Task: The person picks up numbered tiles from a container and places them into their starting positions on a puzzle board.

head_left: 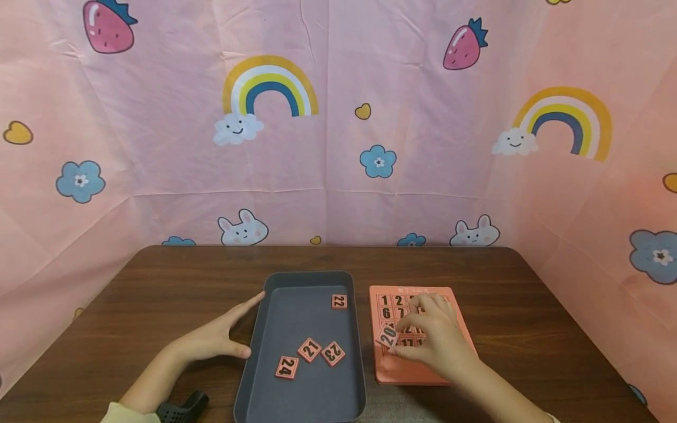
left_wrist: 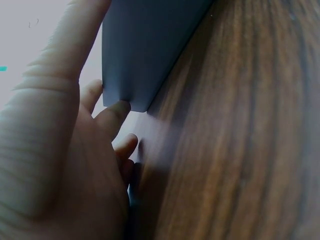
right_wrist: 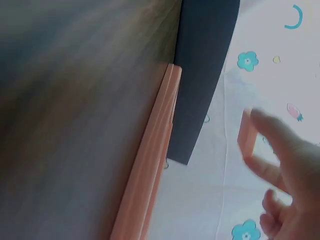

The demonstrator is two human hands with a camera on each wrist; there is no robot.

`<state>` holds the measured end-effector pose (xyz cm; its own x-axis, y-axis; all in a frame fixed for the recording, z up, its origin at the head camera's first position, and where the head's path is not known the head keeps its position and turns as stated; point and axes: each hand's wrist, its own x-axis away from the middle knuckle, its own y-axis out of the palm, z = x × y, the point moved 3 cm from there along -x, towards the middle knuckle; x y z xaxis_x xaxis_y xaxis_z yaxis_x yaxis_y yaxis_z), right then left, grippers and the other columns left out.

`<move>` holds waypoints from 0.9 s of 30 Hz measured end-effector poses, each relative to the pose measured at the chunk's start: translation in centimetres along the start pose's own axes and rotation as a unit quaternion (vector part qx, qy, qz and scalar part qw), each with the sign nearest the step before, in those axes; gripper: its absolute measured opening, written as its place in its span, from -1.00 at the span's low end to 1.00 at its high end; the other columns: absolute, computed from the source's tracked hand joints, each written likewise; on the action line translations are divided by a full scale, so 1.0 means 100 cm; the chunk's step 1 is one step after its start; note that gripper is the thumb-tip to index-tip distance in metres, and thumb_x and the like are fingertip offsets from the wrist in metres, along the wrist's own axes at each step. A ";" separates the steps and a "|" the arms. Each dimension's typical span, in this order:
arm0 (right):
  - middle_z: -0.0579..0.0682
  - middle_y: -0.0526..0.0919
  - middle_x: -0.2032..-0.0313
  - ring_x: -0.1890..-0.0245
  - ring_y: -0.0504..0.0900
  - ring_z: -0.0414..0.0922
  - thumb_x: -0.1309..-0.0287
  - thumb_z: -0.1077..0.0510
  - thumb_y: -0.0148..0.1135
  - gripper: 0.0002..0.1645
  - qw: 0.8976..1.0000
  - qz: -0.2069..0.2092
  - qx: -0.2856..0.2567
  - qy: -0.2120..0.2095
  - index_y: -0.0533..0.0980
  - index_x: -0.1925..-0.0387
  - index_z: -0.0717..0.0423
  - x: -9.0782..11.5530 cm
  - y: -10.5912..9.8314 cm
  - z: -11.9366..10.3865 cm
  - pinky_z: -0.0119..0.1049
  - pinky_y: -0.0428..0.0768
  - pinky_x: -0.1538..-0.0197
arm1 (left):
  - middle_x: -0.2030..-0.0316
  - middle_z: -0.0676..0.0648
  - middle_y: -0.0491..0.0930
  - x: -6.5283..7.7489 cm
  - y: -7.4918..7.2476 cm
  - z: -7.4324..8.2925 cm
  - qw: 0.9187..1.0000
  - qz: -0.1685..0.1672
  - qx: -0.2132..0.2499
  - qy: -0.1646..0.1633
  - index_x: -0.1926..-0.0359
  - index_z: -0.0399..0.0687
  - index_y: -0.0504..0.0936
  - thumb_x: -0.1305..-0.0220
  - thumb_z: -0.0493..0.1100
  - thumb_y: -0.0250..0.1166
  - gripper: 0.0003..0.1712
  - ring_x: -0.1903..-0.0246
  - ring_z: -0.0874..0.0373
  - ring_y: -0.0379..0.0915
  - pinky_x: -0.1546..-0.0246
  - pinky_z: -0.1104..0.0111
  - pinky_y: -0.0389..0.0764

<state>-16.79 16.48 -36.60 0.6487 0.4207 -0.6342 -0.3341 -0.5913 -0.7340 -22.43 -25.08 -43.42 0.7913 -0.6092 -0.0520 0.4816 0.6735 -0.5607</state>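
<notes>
My right hand (head_left: 436,335) pinches a pink number tile (head_left: 388,336) marked 20 between thumb and fingers. In the right wrist view the same tile (right_wrist: 247,134) hangs clear of the orange number board (right_wrist: 150,160). Several numbered squares fill the upper part of that board (head_left: 412,371), partly hidden by the hand. With straight fingers, my left hand (head_left: 211,338) touches the left side of the dark grey tray (head_left: 280,320); the left wrist view shows its fingertips against the tray wall (left_wrist: 135,55).
Inside the tray lie tiles marked 22 (head_left: 339,301), 21 (head_left: 309,349), 23 (head_left: 333,353) and 24 (head_left: 287,368). Both tray and board stand on a dark wooden table (head_left: 174,276). A printed pink cloth (head_left: 328,176) hangs behind the table and along its sides.
</notes>
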 end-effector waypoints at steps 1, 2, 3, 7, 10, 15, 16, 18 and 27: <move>-0.26 0.31 0.34 0.24 0.27 -0.15 0.56 -0.09 0.68 -0.60 1.000 0.010 0.011 0.009 0.61 0.56 -0.21 0.003 -0.004 0.003 -0.17 0.17 0.20 | -0.46 -0.25 -0.15 0.000 0.000 0.000 1.000 0.000 0.000 0.000 -0.53 0.13 -0.15 -0.04 0.07 0.47 0.21 -0.36 -0.36 -0.25 -0.04 -0.45 -0.01; -0.26 0.31 0.34 0.23 0.27 -0.16 0.56 -0.09 0.68 -0.60 0.999 0.016 0.022 0.020 0.60 0.58 -0.22 0.006 -0.007 0.005 -0.18 0.16 0.21 | -0.46 -0.26 -0.16 0.000 0.000 0.000 1.000 -0.001 0.000 0.000 -0.53 0.14 -0.15 -0.05 0.07 0.47 0.21 -0.36 -0.36 -0.25 -0.04 -0.45 -0.01; -0.25 0.32 0.35 0.24 0.27 -0.16 0.56 -0.09 0.67 -0.61 0.999 0.024 0.032 0.030 0.60 0.59 -0.22 0.008 -0.010 0.007 -0.18 0.16 0.22 | -0.46 -0.26 -0.16 0.000 0.000 0.001 1.000 -0.002 0.000 -0.001 -0.53 0.14 -0.16 -0.05 0.06 0.47 0.21 -0.36 -0.36 -0.25 -0.04 -0.46 -0.01; -0.22 0.33 0.36 0.26 0.27 -0.11 0.56 -0.10 0.67 -0.62 0.994 0.045 0.070 0.071 0.59 0.63 -0.20 0.018 -0.021 0.014 -0.18 0.13 0.26 | -0.46 -0.27 -0.16 0.000 -0.001 0.002 1.000 -0.001 -0.002 -0.002 -0.53 0.14 -0.16 -0.05 0.06 0.47 0.21 -0.36 -0.38 -0.26 -0.04 -0.46 -0.03; -0.17 0.35 0.36 0.26 0.30 -0.03 0.56 -0.09 0.67 -0.62 0.989 0.054 0.100 0.097 0.59 0.65 -0.17 0.022 -0.028 0.018 -0.14 0.15 0.26 | -0.45 -0.28 -0.13 0.000 -0.001 0.005 1.000 0.004 -0.013 0.006 -0.53 0.09 -0.14 -0.04 0.08 0.47 0.21 -0.35 -0.40 -0.23 -0.03 -0.46 -0.02; -0.10 0.34 0.38 0.26 0.31 0.05 0.56 -0.06 0.68 -0.62 0.978 0.049 0.149 0.138 0.58 0.67 -0.15 0.031 -0.037 0.023 -0.08 0.16 0.28 | -0.45 -0.31 -0.11 0.000 0.000 0.008 1.000 0.007 -0.023 0.015 -0.52 0.03 -0.14 -0.04 0.09 0.47 0.22 -0.34 -0.43 -0.22 -0.02 -0.47 -0.01; -0.10 0.34 0.38 0.25 0.31 0.05 0.55 -0.07 0.68 -0.62 0.976 0.045 0.156 0.147 0.57 0.68 -0.15 0.033 -0.039 0.025 -0.07 0.16 0.29 | -0.45 -0.31 -0.11 0.000 0.000 0.008 1.000 0.006 -0.023 0.015 -0.52 0.03 -0.14 -0.04 0.09 0.47 0.22 -0.34 -0.43 -0.22 -0.02 -0.47 -0.01; -0.10 0.32 0.40 0.26 0.30 0.06 0.53 -0.08 0.67 -0.62 0.971 0.037 0.169 0.163 0.55 0.70 -0.17 0.038 -0.041 0.029 -0.06 0.16 0.30 | -0.45 -0.30 -0.12 0.000 0.000 0.008 1.000 0.005 -0.021 0.011 -0.52 0.06 -0.14 -0.04 0.08 0.47 0.21 -0.34 -0.43 -0.23 -0.02 -0.47 -0.01; 0.01 0.39 0.37 0.24 0.32 0.13 0.43 -0.18 0.61 -0.59 0.955 0.005 0.192 0.228 0.49 0.74 -0.16 0.052 -0.047 0.045 0.01 0.18 0.32 | -0.45 -0.29 -0.13 0.001 -0.001 0.006 1.000 0.005 -0.023 0.006 -0.53 0.09 -0.15 -0.04 0.09 0.46 0.21 -0.35 -0.42 -0.24 -0.03 -0.47 -0.02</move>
<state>-14.86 24.55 -37.54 0.8453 0.0227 -0.5338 -0.5103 -0.2618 -0.8192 -22.18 -24.89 -42.86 0.7911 -0.6080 -0.0672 0.4565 0.6598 -0.5969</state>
